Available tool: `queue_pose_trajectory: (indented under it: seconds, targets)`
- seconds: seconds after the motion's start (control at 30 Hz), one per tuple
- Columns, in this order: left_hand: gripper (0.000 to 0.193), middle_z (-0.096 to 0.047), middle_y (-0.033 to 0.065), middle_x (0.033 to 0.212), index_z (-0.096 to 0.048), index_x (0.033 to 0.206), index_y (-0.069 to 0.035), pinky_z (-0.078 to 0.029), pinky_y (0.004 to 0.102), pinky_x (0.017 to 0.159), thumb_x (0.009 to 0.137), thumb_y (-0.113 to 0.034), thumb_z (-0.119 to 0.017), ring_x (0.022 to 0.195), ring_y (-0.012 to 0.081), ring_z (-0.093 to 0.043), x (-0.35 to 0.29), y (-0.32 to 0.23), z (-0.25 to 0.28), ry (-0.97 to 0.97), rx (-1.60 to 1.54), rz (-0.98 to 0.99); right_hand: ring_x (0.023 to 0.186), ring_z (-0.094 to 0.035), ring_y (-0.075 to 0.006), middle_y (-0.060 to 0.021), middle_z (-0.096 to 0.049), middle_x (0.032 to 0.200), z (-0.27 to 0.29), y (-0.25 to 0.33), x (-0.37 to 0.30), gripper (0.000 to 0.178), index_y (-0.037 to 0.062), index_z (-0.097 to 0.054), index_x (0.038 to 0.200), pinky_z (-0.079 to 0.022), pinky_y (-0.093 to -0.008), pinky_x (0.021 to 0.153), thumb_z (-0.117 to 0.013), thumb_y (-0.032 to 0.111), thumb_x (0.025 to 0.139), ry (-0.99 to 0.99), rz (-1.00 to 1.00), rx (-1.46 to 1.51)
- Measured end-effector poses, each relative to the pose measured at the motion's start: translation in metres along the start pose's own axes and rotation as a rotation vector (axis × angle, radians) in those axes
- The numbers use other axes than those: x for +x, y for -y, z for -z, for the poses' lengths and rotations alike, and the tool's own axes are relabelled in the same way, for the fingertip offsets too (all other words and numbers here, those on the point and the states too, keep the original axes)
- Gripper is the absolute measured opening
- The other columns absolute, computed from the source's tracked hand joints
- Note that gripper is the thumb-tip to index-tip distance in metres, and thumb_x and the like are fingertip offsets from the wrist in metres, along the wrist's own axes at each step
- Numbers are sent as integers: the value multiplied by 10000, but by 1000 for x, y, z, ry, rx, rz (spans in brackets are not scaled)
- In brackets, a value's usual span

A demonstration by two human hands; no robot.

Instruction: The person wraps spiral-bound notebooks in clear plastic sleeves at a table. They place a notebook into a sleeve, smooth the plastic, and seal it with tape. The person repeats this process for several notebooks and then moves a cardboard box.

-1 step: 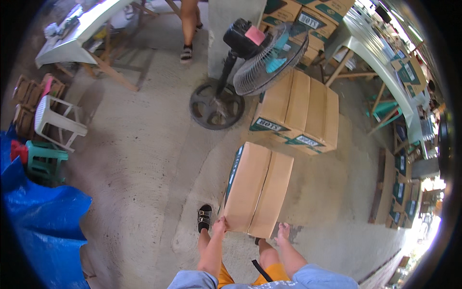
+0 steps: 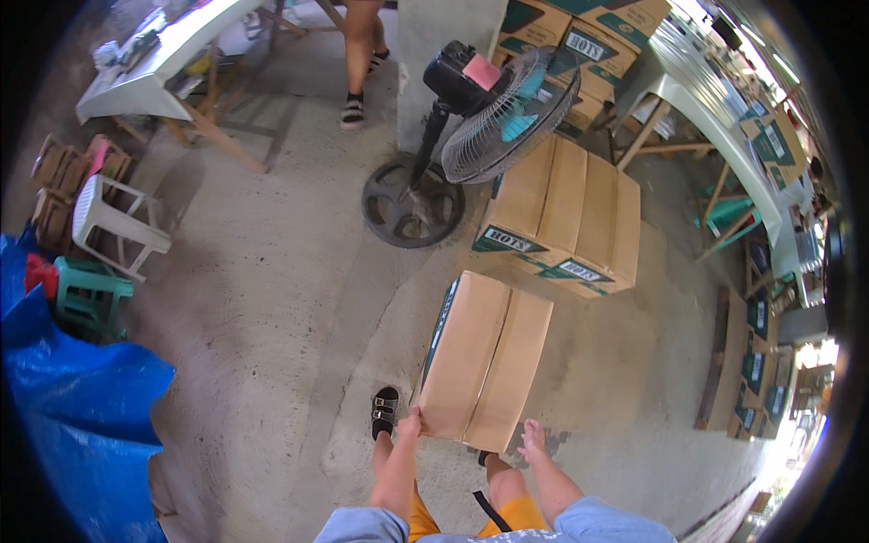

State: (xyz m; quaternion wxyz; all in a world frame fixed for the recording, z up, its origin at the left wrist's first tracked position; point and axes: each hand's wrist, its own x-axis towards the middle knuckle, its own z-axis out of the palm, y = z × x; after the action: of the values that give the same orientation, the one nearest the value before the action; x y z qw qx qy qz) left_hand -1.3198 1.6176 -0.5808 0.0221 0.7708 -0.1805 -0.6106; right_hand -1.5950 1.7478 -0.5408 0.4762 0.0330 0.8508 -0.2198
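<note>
A closed cardboard box [image 2: 489,353] with a dark green printed side is in front of my legs, its top seam running away from me. My left hand [image 2: 410,423] grips its near left corner, fingers curled at the edge. Just off the near right corner is my right hand [image 2: 534,439], fingers apart and holding nothing. Whether the box rests on the floor or is lifted, I cannot tell.
Beyond the box are two more cardboard boxes [image 2: 563,204] side by side. A black pedestal fan [image 2: 511,118] leans over them. Stools [image 2: 118,222] and a blue tarp [image 2: 86,407] lie left. Tables [image 2: 715,118] stand right. A person's legs [image 2: 358,54] show at the back.
The surroundings have shifted slightly down and right in the picture. My hands keep nearly the same places by the box.
</note>
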Motion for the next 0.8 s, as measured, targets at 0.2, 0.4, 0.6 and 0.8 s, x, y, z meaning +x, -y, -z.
queue_pose_trajectory:
  seconds: [0.2, 0.4, 0.6, 0.8]
  targets:
    - [555, -520, 158, 1246, -527, 1194, -104, -351, 504, 932, 865, -494, -310, 1185, 316, -437, 80, 37, 17, -70, 161, -115, 1004, -495, -226, -80, -525, 1071, 4, 46, 12, 523, 121, -454, 1171, -413, -548, 817, -412, 557, 886, 508, 27, 144]
    - [522, -446, 58, 1343, -470, 1278, -212, -282, 515, 974, 857, -513, -402, 1246, 230, -370, 140, 70, 40, 458, -147, 44, 806, -556, -167, -36, -602, 818, 2, -9, 101, 347, 139, -562, 1015, -468, -402, 742, -441, 449, 917, 397, -158, 421]
    - [709, -534, 142, 1250, -515, 1258, -76, -323, 415, 1002, 859, -631, -328, 1215, 267, -447, 287, 106, 22, 351, 40, -213, 799, -564, -165, -29, -604, 798, -78, -44, 146, 323, 135, -572, 982, -473, -385, 740, -450, 426, 915, 299, -185, 464]
    - [721, -526, 229, 1219, -538, 1205, -7, -356, 376, 977, 870, -609, -326, 1163, 332, -488, 305, 72, -44, 154, 192, -308, 798, -567, -168, -30, -605, 804, -101, -55, 172, 323, 129, -573, 969, -475, -380, 738, -452, 422, 908, 264, -66, 612]
